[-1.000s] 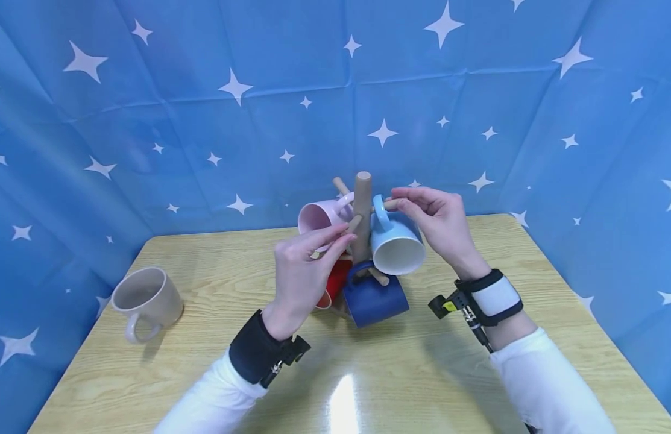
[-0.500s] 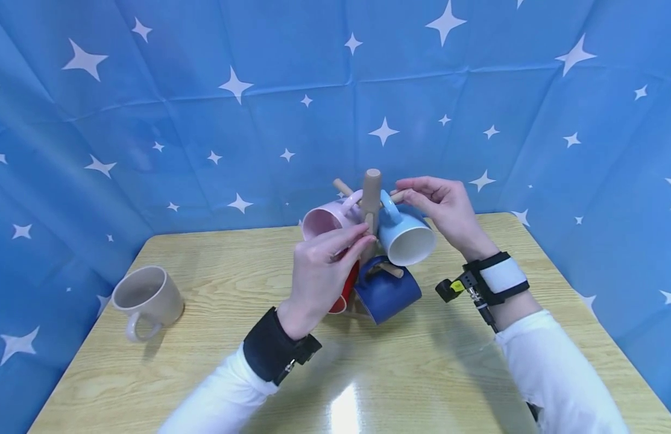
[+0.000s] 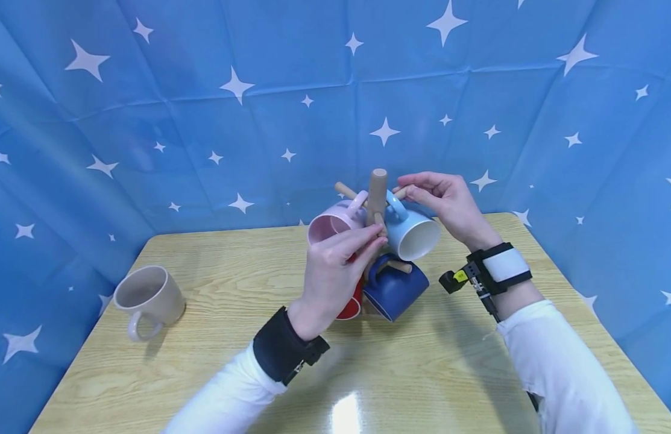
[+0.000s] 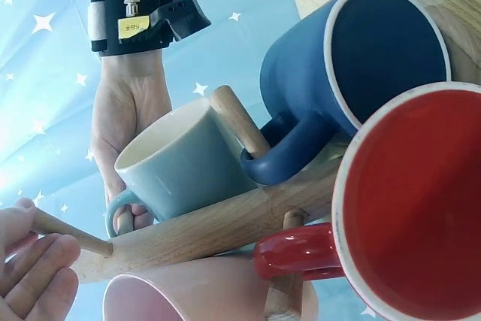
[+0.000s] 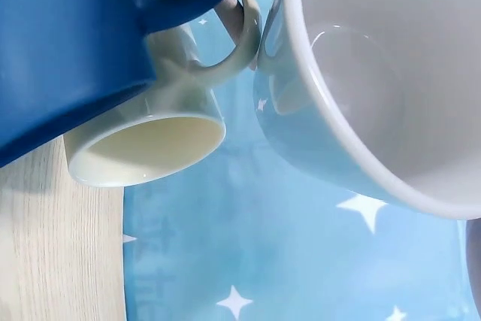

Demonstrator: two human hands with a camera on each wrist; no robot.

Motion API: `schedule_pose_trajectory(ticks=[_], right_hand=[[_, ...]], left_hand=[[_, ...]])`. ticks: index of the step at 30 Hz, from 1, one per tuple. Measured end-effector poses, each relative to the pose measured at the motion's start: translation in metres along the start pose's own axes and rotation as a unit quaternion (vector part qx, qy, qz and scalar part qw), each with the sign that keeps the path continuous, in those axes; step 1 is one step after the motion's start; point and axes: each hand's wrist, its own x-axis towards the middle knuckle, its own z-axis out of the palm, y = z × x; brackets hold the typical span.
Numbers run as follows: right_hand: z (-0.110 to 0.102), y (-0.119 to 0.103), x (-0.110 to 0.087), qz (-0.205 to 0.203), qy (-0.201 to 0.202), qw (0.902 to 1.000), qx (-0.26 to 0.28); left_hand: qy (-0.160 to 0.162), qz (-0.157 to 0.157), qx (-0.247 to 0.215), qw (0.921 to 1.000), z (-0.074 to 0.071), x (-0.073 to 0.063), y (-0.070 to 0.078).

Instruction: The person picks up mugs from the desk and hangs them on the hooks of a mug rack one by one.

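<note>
A wooden mug tree (image 3: 377, 188) stands mid-table with mugs hung by their handles. My left hand (image 3: 334, 274) pinches its front upper peg (image 4: 75, 234) between thumb and fingers. My right hand (image 3: 449, 205) pinches the upper right peg near its tip, beyond the handle of the light blue mug (image 3: 407, 226). A pink mug (image 3: 325, 222) hangs on the upper left. Below hang a dark blue mug (image 3: 403, 289) and a red mug (image 4: 413, 201), the latter mostly behind my left hand in the head view. The right wrist view also shows a cream mug (image 5: 176, 99) hanging low.
A beige mug (image 3: 164, 301) stands upright on the wooden table (image 3: 221, 283) at the left, its handle turned toward me. Behind and beside the table hangs a blue cloth (image 3: 292, 108) with white stars.
The mug tree's top and its hanging mugs have shifted to the right. Both my hands moved right with the pegs, the right hand slightly upward too. The beige mug stayed put.
</note>
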Motion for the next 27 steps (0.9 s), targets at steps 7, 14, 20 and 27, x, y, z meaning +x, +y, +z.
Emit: schedule_pose_trajectory(ticks=[7, 14, 20, 27], right_hand=[[0.002, -0.002, -0.003, 0.007, 0.006, 1.0, -0.003], [0.009, -0.011, -0.011, 0.011, 0.027, 0.9977, -0.061], [0.013, -0.018, -0.026, 0.035, 0.058, 0.9917, -0.11], [0.015, -0.014, -0.049, 0.015, 0.102, 0.9853, -0.137]], left_hand=[[-0.009, -0.004, 0.001, 0.9999, -0.002, 0.002, -0.001], [-0.004, -0.023, -0.001, 0.9997, -0.007, 0.0, -0.005], [0.014, -0.048, 0.008, 0.9987, -0.018, -0.005, -0.011], [0.033, -0.077, 0.021, 0.9962, -0.034, -0.015, -0.023]])
